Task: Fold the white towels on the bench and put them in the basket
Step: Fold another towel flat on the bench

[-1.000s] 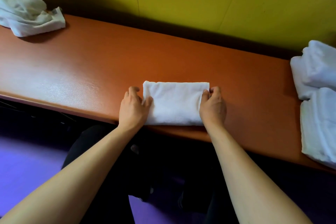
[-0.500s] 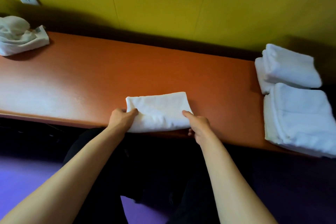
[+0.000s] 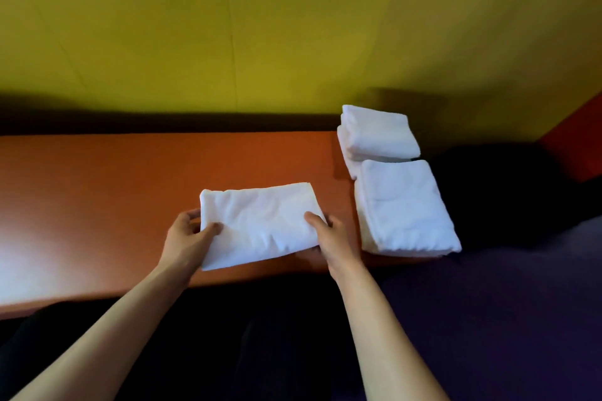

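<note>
carrying step, by the look of it: folding done on this one, stowing not yet. folded white towel (image 3: 260, 221) held up off the orange bench (image 3: 114, 189), tilted, its near corner hanging past the bench's front edge. gripped at both short ends: left hand (image 3: 189, 238) with thumb laid on top of the cloth and fingers curled beneath the left edge; right hand (image 3: 329, 238) with thumb on top near the right corner and fingers tucked under, mostly hidden by the cloth. both hands closed around the towel, not spread.

just right of the held towel, at the bench's right end: near stack of folded towels (image 3: 404, 208), squared up, and behind it, toward the yellow wall (image 3: 293, 26), a far stack of folded towels (image 3: 378, 133), lying slightly askew on its lower layer. held towel close to the near stack but apart from it.

no basket in view; whether something under the stacks serves as one, cannot tell. dark area right of the stacks too dim to read.

next move, as a judgement: keep the pinch even on both ends so the fold does not slump in the middle, swing rightward, level the towel, then lower it flat and release both ends together. likely trouble: soft cloth sagging or unfolding if one end lets go early, or nudging the near stack out of square on the way in.
</note>
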Motion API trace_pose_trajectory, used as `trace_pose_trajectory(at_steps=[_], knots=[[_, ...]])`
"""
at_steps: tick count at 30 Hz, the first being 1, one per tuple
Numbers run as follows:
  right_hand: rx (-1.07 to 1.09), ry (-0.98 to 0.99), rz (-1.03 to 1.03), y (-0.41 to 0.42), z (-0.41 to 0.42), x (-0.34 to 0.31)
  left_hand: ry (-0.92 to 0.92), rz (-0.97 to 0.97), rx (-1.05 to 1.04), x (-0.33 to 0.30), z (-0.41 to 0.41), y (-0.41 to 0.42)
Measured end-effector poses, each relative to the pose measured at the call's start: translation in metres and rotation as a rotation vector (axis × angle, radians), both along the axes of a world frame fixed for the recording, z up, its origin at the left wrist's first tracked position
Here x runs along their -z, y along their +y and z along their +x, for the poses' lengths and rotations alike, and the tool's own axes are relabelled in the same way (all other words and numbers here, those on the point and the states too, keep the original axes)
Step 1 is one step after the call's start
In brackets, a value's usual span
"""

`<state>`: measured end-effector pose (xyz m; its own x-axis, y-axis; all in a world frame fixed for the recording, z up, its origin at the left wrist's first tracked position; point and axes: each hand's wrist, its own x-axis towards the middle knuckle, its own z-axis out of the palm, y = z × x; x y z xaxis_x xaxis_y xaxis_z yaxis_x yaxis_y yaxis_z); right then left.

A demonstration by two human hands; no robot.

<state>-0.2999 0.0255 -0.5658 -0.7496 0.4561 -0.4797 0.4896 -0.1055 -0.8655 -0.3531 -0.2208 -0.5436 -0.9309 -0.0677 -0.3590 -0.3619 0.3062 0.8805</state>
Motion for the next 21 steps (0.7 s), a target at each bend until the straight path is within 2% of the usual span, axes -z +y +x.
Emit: trace_pose_trajectory(at_steps=[7, 12, 14, 16, 21], knots=[[0.176, 0.102, 0.045, 0.086, 0.020, -0.031, 0.010, 0.128, 0.130, -0.028, -0.007, 0.091], [0.289, 0.186, -0.071, 0.141, 0.024, -0.042, -0.253, 0.336, 0.191, -0.048, -0.014, 0.154], [0.308, 0.213, -0.097, 0.161, 0.018, -0.046, -0.290, 0.365, 0.223, -0.054, -0.022, 0.175], [0.335, 0.242, -0.071, 0.181, 0.008, -0.051, -0.257, 0.385, 0.242, -0.058, -0.036, 0.195], [0.384, 0.319, -0.009, 0.236, -0.042, -0.057, -0.046, 0.404, 0.274, -0.063, -0.094, 0.250]])
